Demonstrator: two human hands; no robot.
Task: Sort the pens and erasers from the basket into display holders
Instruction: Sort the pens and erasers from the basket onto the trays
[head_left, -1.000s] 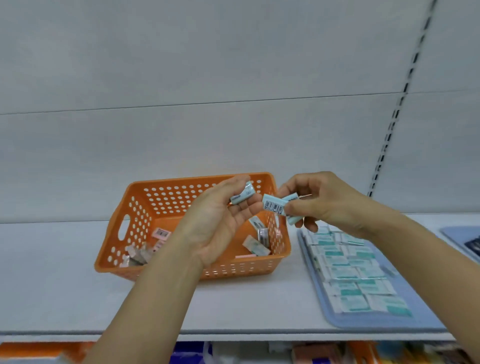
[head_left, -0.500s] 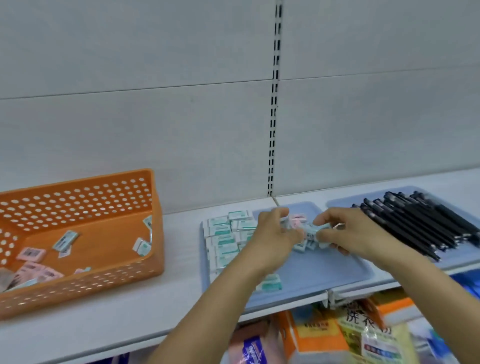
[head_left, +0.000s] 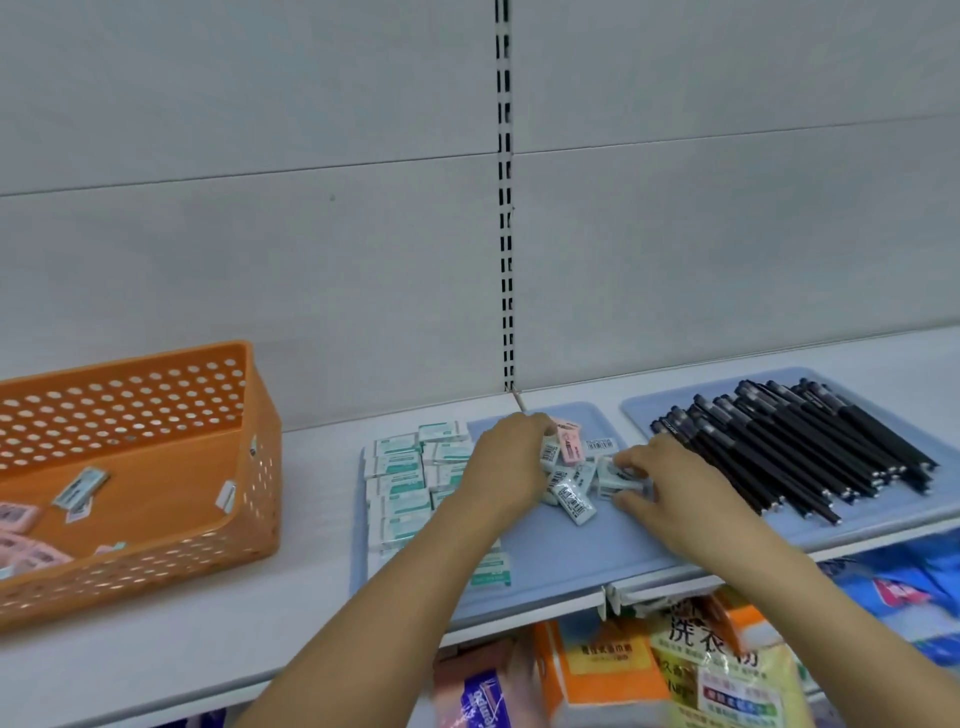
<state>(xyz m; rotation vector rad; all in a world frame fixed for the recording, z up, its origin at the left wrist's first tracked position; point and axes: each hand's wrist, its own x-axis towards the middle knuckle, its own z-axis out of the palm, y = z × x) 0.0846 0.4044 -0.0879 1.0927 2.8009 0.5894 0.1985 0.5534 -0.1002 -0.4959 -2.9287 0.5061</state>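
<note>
Pale-blue flat plastic tray (head_left: 561, 561) on the white shelf holds wrapped white erasers (head_left: 397, 475). The left hand (head_left: 506, 462) curls over a small eraser (head_left: 549, 453); the right hand (head_left: 670, 480) pinches a mint one (head_left: 613, 475). At three o'clock, black pens (head_left: 789, 447) fill another tray. At nine o'clock, the orange perforated basket (head_left: 156, 410) contains loose erasers.

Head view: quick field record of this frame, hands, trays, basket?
left hand: fingers on loose erasers
right hand: fingers pinch a pale eraser
eraser tray: stacked erasers at left, loose ones mid-tray
pen tray: black pens piled
orange basket: some erasers remain, no pens visible
</note>
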